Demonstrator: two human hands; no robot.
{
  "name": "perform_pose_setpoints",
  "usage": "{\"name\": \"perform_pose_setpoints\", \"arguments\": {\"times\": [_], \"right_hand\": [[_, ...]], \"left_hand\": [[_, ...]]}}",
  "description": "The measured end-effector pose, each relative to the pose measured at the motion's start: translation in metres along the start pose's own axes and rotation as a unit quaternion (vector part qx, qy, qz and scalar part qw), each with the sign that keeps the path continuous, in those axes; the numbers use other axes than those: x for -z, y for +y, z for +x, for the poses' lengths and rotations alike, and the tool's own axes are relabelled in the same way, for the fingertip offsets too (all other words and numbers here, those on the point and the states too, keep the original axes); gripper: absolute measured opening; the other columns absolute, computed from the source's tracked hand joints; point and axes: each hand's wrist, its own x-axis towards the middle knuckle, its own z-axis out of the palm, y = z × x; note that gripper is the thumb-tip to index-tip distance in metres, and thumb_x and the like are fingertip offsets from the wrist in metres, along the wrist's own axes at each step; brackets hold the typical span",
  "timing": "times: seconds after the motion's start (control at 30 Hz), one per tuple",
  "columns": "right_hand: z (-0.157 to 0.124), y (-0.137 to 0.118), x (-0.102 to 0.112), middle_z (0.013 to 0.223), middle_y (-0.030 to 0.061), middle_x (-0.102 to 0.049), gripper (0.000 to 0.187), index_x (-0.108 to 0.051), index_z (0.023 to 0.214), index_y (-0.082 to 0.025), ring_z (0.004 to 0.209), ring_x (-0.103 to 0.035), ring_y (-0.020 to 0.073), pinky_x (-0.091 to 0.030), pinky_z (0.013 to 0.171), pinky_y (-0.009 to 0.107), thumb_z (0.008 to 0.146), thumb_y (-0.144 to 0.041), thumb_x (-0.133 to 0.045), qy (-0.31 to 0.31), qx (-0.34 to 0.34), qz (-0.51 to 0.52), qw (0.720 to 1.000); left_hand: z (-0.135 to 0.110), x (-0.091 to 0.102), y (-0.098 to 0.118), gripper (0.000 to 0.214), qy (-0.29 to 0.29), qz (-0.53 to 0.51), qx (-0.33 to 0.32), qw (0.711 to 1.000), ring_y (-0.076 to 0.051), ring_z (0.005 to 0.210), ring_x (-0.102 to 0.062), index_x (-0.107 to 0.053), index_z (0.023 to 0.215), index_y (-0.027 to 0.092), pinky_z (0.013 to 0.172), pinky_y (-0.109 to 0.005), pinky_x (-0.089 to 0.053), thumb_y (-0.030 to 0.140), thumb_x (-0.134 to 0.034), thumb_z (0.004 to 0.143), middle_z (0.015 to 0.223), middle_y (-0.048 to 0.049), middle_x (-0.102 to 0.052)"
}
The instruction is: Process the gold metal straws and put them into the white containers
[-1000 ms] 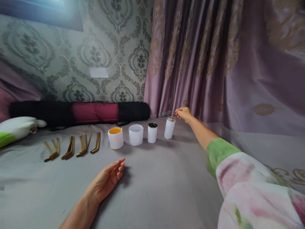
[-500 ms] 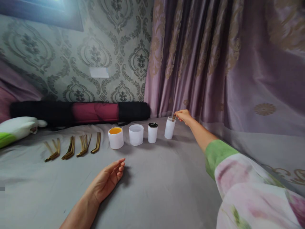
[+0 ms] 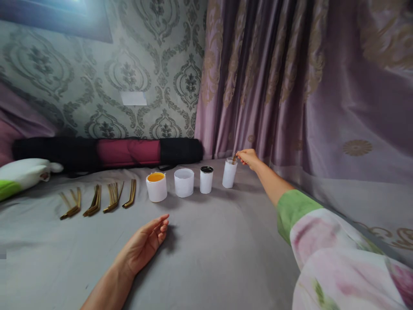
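Observation:
At the far right of the row, my right hand (image 3: 246, 158) pinches a thin brown-gold straw (image 3: 234, 159) at the mouth of a tall white-wrapped glass jar (image 3: 229, 175). The straw's lower end is hidden inside the jar. My left hand (image 3: 149, 241) rests on the grey sheet, palm turned inward, fingers loosely bent and nothing in them. Beyond it stand a wide white container with an orange inside (image 3: 157, 190), a plain white tub (image 3: 184, 184) and a narrow white can with a dark inside (image 3: 206, 181).
Several bundles of bent brown-gold straws (image 3: 111, 200) lie on the sheet (image 3: 206, 258) at the left. Behind runs a long black and maroon roll (image 3: 129, 151) along the wall. A white and green plush toy (image 3: 26, 172) sits far left; a purple curtain (image 3: 258, 86) hangs at right.

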Motion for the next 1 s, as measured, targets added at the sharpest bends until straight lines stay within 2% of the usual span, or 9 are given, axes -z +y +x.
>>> {"name": "perform_pose_setpoints", "arguments": {"times": [0.53, 0.83, 1.0], "right_hand": [[-0.008, -0.005, 0.007, 0.054, -0.0008, -0.055, 0.008, -0.061, 0.070, -0.012, 0.036, -0.041, 0.0024, -0.030, 0.032, 0.013, 0.068, -0.018, -0.057, 0.021, -0.011, 0.036, 0.999], [-0.025, -0.013, 0.013, 0.052, -0.0013, -0.053, 0.012, -0.059, 0.071, -0.012, 0.035, -0.039, 0.0024, -0.029, 0.031, 0.014, 0.075, -0.021, -0.052, 0.038, -0.002, 0.091, 0.995], [-0.039, -0.018, 0.013, 0.053, -0.0020, -0.051, 0.012, -0.056, 0.071, -0.013, 0.036, -0.039, 0.0025, -0.030, 0.032, 0.014, 0.077, -0.020, -0.049, 0.040, 0.002, 0.126, 0.991]], "left_hand": [[0.000, -0.002, 0.001, 0.017, 0.000, 0.000, -0.003, 1.000, -0.007, 0.053, -0.054, -0.056, 0.091, 0.006, 0.047, -0.017, -0.049, 0.002, -0.047, 0.077, 0.071, -0.0056, -0.057], [0.002, 0.002, 0.000, 0.017, -0.022, 0.000, -0.003, 1.000, -0.007, 0.054, -0.054, -0.057, 0.091, 0.007, 0.047, -0.017, -0.049, 0.004, -0.048, 0.077, 0.072, -0.0050, -0.057], [0.000, 0.000, 0.000, 0.014, -0.015, -0.010, -0.002, 1.000, -0.006, 0.053, -0.054, -0.057, 0.088, 0.006, 0.046, -0.016, -0.048, 0.005, -0.050, 0.076, 0.072, -0.0057, -0.058]]}}
